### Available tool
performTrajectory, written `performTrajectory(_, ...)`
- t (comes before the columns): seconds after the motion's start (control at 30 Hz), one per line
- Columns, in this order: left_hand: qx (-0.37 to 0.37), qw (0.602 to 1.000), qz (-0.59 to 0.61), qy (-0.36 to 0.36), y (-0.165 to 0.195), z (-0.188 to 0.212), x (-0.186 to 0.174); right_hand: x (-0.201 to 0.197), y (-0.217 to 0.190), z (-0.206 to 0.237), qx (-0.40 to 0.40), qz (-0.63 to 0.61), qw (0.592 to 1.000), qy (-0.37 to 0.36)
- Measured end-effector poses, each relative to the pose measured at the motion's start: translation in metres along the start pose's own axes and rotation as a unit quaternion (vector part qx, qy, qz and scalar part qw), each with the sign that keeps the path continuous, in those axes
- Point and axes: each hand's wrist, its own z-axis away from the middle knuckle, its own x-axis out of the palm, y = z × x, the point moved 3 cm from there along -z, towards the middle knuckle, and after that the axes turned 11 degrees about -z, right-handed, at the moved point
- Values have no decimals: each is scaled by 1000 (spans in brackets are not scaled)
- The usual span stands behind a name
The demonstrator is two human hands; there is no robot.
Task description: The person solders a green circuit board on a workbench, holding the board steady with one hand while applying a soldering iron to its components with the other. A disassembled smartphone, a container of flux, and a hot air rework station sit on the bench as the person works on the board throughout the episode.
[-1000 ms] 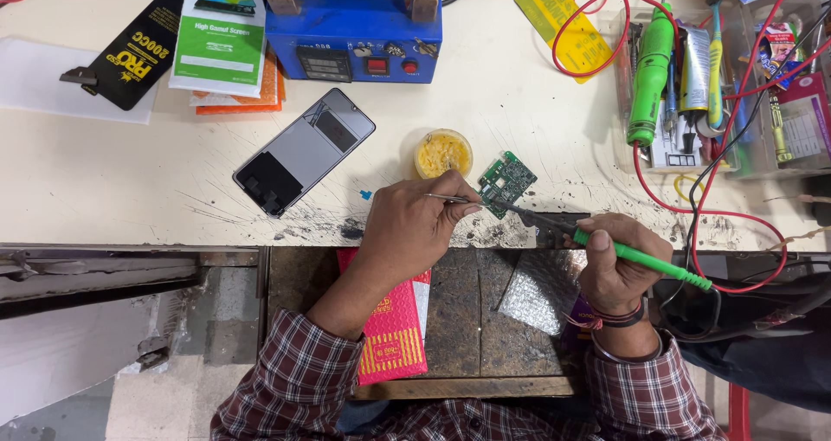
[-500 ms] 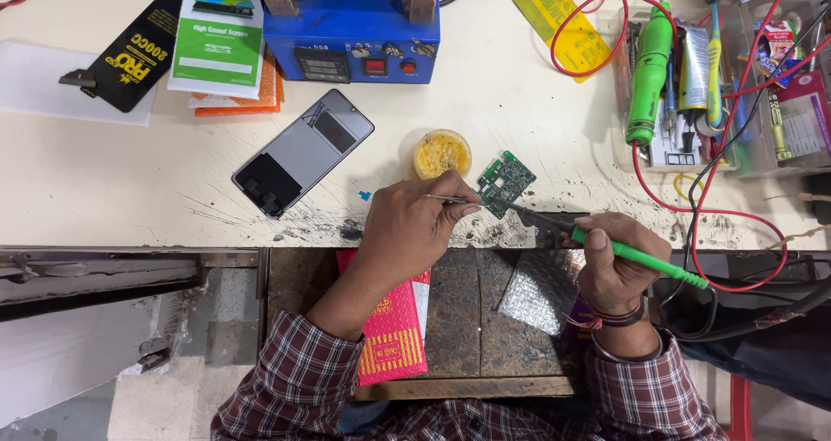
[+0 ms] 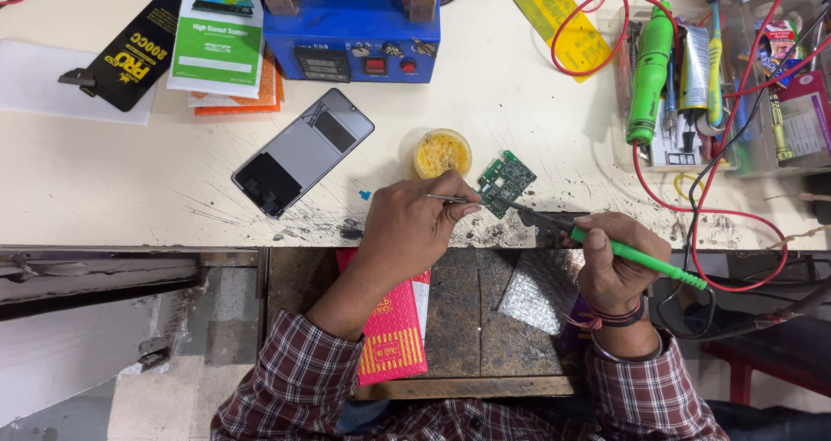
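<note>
A person in a plaid shirt leans over a scuffed cream workbench [image 3: 104,190]. The left hand [image 3: 415,233] is closed around a pair of thin metal tweezers [image 3: 450,199], whose tips reach the left edge of a small green circuit board [image 3: 506,181]. The board lies flat on the bench near its front edge, just right of a small round tin of yellow flux [image 3: 442,153]. The right hand [image 3: 619,263], with a dark band at the wrist, is clamped on a green-handled soldering iron [image 3: 636,257]; its dark tip slants up and left to the board's near edge. Whether the tip actually touches the board I cannot tell.

To the left of the tin a phone [image 3: 303,151] lies face down at an angle. Farther back stands a blue bench unit [image 3: 351,30] with a red switch, and left of it lie a green and white box [image 3: 216,34] on an orange packet and a black packet [image 3: 130,51]. At the far right a clear organiser [image 3: 805,129] holds a green tool [image 3: 649,73] and other tools, with red wires [image 3: 692,199] looping over it. A yellow tag [image 3: 563,17] lies nearby. Below the bench edge, a red envelope [image 3: 394,337] and a piece of bubble wrap [image 3: 541,289] rest on a dark wooden shelf [image 3: 454,320].
</note>
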Motion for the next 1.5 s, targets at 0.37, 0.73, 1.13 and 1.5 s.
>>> performTrajectory(0.37, -7, 1000, 3, 1, 2, 0, -4, 0, 0, 0, 3, 21, 1000, -1)
performTrajectory(0.73, 2, 1000, 6, 13, 2, 0, -3, -1, 1, -1, -9, 25, 1000, -2)
performTrajectory(1.13, -3, 1000, 7, 1, 1, 0, -2, -2, 2, 2, -10, 17, 1000, -2)
performTrajectory(1.5, -73, 996, 48, -22, 1, 0, -7, -5, 5, 6, -7, 34, 999, 37)
